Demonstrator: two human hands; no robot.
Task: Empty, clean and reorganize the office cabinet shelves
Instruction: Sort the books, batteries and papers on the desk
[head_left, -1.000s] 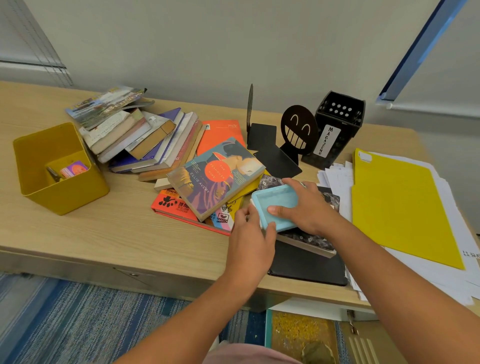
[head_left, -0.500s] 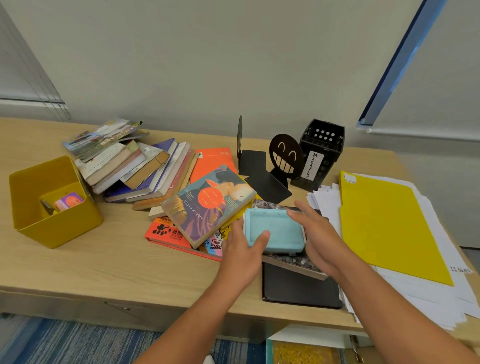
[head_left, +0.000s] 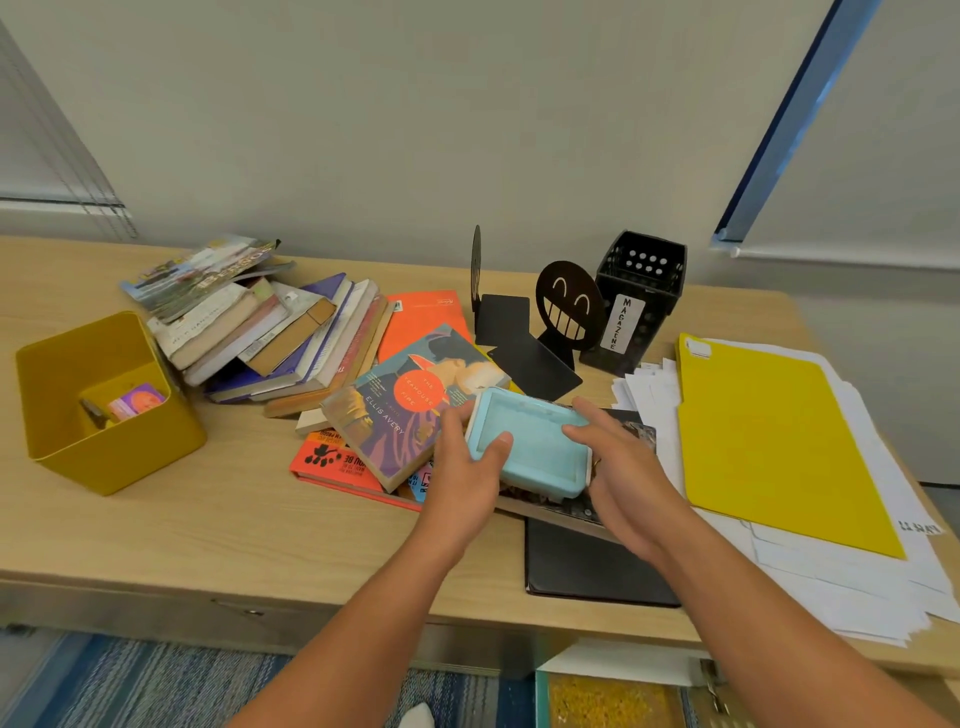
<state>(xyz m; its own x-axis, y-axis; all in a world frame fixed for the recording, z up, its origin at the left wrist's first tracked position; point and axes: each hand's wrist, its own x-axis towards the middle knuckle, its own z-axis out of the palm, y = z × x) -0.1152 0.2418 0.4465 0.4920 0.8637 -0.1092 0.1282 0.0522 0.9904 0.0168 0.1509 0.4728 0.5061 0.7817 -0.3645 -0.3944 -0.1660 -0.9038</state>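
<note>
A small light-blue tray (head_left: 535, 441) lies hollow side up on a patterned dark book (head_left: 623, 441) near the desk's front. My left hand (head_left: 467, 467) grips its left end, thumb hooked over the rim. My right hand (head_left: 618, 467) holds the right end, with the fingers laid across the rim. Just left of the tray lies a paperback with an orange circle on its cover (head_left: 410, 405), on top of a red book (head_left: 332, 462).
A slumped pile of books (head_left: 260, 327) and a yellow bin (head_left: 93, 405) take up the wooden desk's (head_left: 208, 530) left. Black bookends (head_left: 566, 312) and a black magazine holder (head_left: 639, 291) stand behind. A yellow folder (head_left: 769, 436) on loose papers fills the right. A black folder (head_left: 587, 566) lies at the front edge.
My right hand slid off the top of the blue tray to its right end, and my left thumb hooked over the rim. The tray now tilts slightly between both hands.
</note>
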